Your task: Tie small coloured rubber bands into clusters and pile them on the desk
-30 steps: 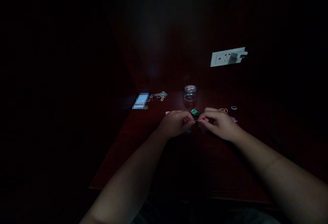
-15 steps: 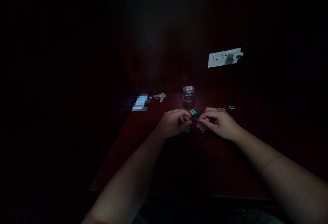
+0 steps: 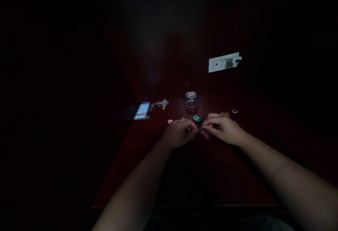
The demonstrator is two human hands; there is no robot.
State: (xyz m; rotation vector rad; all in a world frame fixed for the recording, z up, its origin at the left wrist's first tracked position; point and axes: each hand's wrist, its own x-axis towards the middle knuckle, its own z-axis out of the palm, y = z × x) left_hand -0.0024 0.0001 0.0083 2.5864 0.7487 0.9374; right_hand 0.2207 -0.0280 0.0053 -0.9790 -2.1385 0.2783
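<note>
Between my fingertips is a small pale hair tie (image 3: 200,129), thin and hard to make out in the dim light. My left hand (image 3: 178,133) pinches it from one side, while my right hand (image 3: 222,128) is closed on the other side. Just below the right fingertips lies a heap of pinkish-purple hair ties (image 3: 205,133), partly covered. Beyond the hands sits a small group of green hair ties (image 3: 196,118). Pink hair ties (image 3: 170,122) show behind my left hand, and orange ones (image 3: 224,114) behind my right.
A clear lidded jar (image 3: 191,101) stands toward the back of the dark red table (image 3: 137,160). Far left are a lit phone (image 3: 142,111) and a mixed pile of hair ties (image 3: 163,103). One blue hair tie (image 3: 235,111) lies right. A wall socket (image 3: 224,62) holds a plug.
My left hand has come in toward the right fingertips and its fingers have closed on the pale hair tie. The camera view has shifted slightly.
</note>
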